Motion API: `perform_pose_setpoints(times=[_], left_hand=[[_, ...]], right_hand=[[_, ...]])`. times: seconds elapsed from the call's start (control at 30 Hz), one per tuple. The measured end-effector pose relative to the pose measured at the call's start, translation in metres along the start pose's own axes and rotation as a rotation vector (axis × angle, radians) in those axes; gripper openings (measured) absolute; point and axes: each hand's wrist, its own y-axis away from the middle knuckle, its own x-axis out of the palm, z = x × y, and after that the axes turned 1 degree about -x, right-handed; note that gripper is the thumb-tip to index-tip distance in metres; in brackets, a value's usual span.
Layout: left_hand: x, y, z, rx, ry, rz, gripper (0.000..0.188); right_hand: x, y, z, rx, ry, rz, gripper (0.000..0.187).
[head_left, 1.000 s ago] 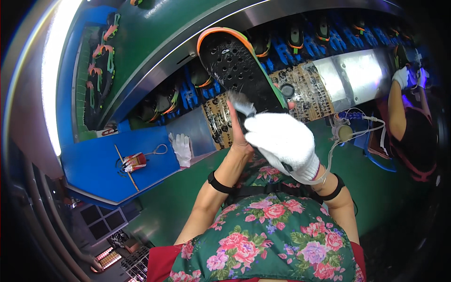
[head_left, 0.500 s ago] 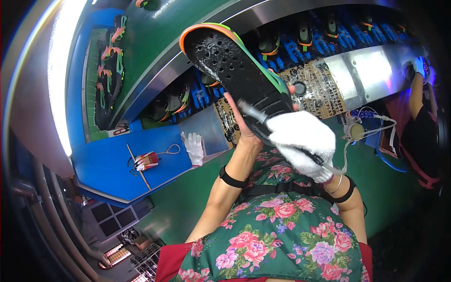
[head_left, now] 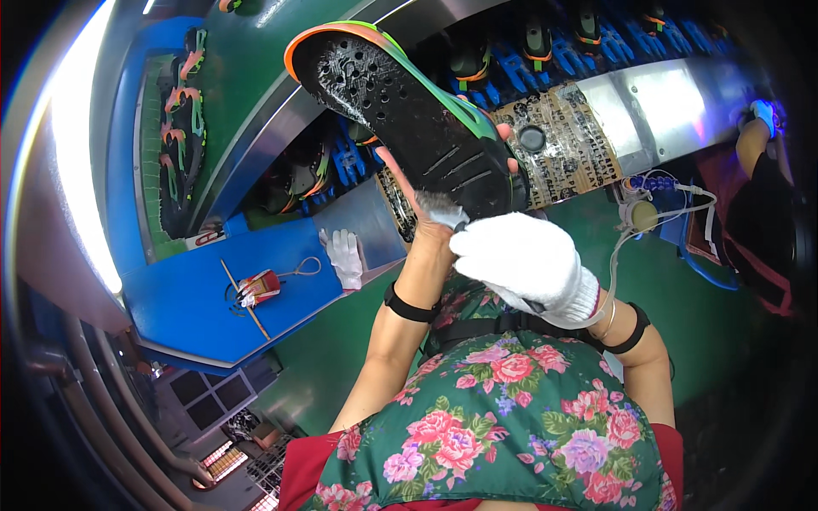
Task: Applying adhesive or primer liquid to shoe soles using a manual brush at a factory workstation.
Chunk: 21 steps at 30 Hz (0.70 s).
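A black shoe sole (head_left: 417,111) with an orange and green rim is held up at an angle in my bare left hand (head_left: 419,200). The thumb lies along its left edge and fingertips wrap the right edge; the palm is hidden behind it. Wet gloss covers the sole's holed front part, and several short slots mark its heel end. My right hand (head_left: 520,260), in a white knitted glove, is closed round a brush (head_left: 440,208) with a thin pale tube trailing from it. The bristles sit at the heel's lower left edge; whether they touch it I cannot tell.
On a blue side shelf (head_left: 179,289) lie a red container (head_left: 260,288), a wooden stick and a white glove (head_left: 343,257). A black round pot (head_left: 533,138) stands on taped cardboard. Behind are blue racks with shoe parts. At right, a co-worker's gloved hand (head_left: 764,115).
The sole has moved up and left with my left hand. My right hand and brush have shifted left and slightly down, uncovering the heel slots.
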Motion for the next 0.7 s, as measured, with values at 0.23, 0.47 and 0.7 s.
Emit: perform_pose_setpoints(times=[0.23,0.47,0.7], left_hand=[[-0.001,0.002,-0.002,0.078,-0.089,-0.119,0.115],[0.002,0.007,-0.018,0.027,-0.243,-0.071,0.115],[-0.014,0.008,-0.027,-0.038,-0.135,-0.03,0.121]], right_hand=[[-0.014,0.001,-0.012,0.115,-0.063,-0.053,0.03],[-0.012,-0.005,-0.011,0.159,-0.425,0.001,0.024],[-0.003,-0.002,-0.006,0.085,-0.261,0.069,0.026]])
